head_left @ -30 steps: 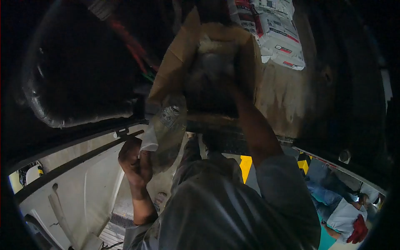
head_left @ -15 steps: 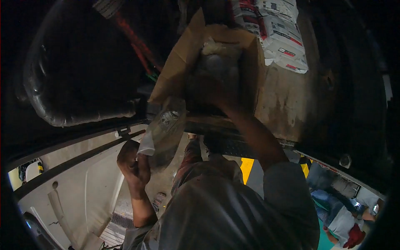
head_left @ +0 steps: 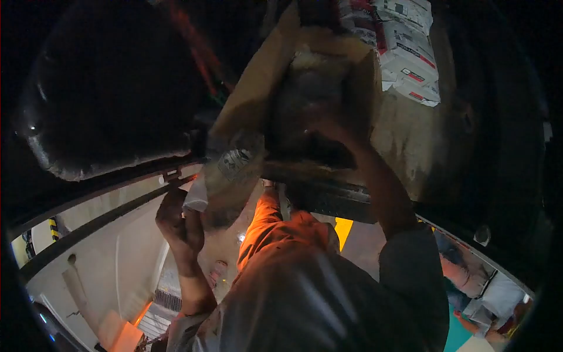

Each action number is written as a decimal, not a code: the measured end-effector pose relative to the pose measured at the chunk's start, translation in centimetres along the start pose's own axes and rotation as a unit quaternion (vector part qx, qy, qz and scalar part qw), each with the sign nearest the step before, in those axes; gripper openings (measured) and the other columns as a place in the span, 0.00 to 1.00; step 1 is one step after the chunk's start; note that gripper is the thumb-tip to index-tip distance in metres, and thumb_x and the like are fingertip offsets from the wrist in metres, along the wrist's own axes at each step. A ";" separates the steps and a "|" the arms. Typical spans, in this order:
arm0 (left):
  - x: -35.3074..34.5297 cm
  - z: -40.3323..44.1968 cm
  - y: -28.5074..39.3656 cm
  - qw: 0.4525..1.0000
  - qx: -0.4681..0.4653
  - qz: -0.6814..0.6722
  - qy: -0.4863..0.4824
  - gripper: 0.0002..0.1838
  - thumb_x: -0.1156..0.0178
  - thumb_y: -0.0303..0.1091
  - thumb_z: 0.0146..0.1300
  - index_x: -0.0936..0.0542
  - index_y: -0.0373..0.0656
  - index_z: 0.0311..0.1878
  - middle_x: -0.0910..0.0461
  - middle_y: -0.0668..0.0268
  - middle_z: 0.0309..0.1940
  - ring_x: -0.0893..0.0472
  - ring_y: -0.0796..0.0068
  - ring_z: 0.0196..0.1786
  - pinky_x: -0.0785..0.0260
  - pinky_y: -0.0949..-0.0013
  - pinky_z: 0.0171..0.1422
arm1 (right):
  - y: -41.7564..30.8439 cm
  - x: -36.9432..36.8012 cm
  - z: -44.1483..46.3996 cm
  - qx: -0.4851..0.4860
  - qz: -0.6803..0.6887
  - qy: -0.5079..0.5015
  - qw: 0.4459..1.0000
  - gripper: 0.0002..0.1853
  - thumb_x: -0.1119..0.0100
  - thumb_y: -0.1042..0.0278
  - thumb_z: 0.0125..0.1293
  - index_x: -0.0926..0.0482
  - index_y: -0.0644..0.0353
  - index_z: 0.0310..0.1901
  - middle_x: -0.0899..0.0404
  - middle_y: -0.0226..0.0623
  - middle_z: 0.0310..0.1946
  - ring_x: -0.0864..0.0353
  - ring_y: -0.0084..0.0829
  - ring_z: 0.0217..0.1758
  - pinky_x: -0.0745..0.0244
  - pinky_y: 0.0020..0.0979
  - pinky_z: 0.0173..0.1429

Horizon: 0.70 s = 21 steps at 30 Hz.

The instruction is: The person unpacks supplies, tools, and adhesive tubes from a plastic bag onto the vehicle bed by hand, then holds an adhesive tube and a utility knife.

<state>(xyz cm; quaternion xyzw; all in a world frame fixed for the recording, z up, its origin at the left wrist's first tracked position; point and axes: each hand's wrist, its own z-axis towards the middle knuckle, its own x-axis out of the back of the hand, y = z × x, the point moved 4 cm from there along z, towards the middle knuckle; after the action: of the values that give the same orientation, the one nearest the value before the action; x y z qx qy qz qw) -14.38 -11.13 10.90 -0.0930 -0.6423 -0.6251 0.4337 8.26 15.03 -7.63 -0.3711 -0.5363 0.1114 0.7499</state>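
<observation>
A clear plastic bag with a printed emblem (head_left: 236, 165) is gripped by the fingers of the left hand (head_left: 183, 230) beside an open brown cardboard box (head_left: 253, 88), inside which the right hand (head_left: 331, 126) is held, its fingers too shadowed to be judged.

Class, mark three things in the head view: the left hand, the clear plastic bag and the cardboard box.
Left hand (head_left: 180, 224), head view: middle of the hand.
Clear plastic bag (head_left: 235, 164), head view: its printed part.
Cardboard box (head_left: 260, 79), head view: its raised side flap.
</observation>
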 end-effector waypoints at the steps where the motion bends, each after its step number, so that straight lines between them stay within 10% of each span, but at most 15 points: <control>1: 0.0 0.1 -0.1 1.000 -0.002 0.010 0.001 0.22 0.53 0.45 0.66 0.23 0.32 0.44 0.21 0.56 0.32 0.23 0.67 0.34 0.33 0.69 0.40 | 0.0 1.3 -0.5 -0.008 -0.033 -0.018 0.999 0.16 0.50 0.67 0.61 0.27 0.52 0.52 0.22 0.39 0.44 0.22 0.43 0.45 0.29 0.41 0.53; 6: 0.1 0.7 -0.1 0.997 -0.030 -0.012 0.071 0.12 0.46 0.34 0.59 0.27 0.34 0.28 0.30 0.57 0.21 0.29 0.59 0.26 0.37 0.66 0.32 | -8.9 12.4 -0.2 -0.130 -0.249 -0.126 0.952 0.19 0.44 0.68 0.57 0.23 0.46 0.52 0.22 0.36 0.48 0.25 0.43 0.50 0.31 0.39 0.55; 9: 0.4 0.3 -0.5 1.000 -0.006 0.003 0.007 0.17 0.50 0.39 0.63 0.23 0.32 0.43 0.21 0.54 0.33 0.22 0.64 0.35 0.33 0.68 0.42 | -13.2 16.2 -0.3 -0.102 -0.339 -0.056 0.934 0.20 0.42 0.71 0.54 0.22 0.48 0.51 0.22 0.38 0.47 0.25 0.41 0.49 0.32 0.40 0.56; 13: 0.4 0.3 -1.2 1.000 -0.009 0.001 0.011 0.12 0.48 0.34 0.58 0.24 0.33 0.38 0.24 0.55 0.30 0.25 0.61 0.32 0.34 0.67 0.39 | -12.3 17.3 -2.5 -0.037 -0.445 0.027 0.894 0.23 0.43 0.74 0.51 0.21 0.44 0.50 0.21 0.38 0.46 0.24 0.41 0.46 0.30 0.38 0.54; 21: 0.0 1.2 0.2 0.998 -0.058 -0.010 0.035 0.07 0.47 0.29 0.53 0.26 0.34 0.28 0.30 0.56 0.21 0.29 0.56 0.25 0.37 0.65 0.31 | -10.8 14.5 -1.4 0.005 -0.326 -0.060 0.943 0.21 0.45 0.70 0.55 0.22 0.41 0.51 0.21 0.36 0.44 0.23 0.40 0.45 0.29 0.38 0.52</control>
<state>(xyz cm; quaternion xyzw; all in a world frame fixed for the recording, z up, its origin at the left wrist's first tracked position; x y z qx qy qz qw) -14.78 -9.98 11.23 -0.0898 -0.5899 -0.6685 0.4439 12.84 15.06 9.88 -0.1649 -0.6715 -0.1148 0.7132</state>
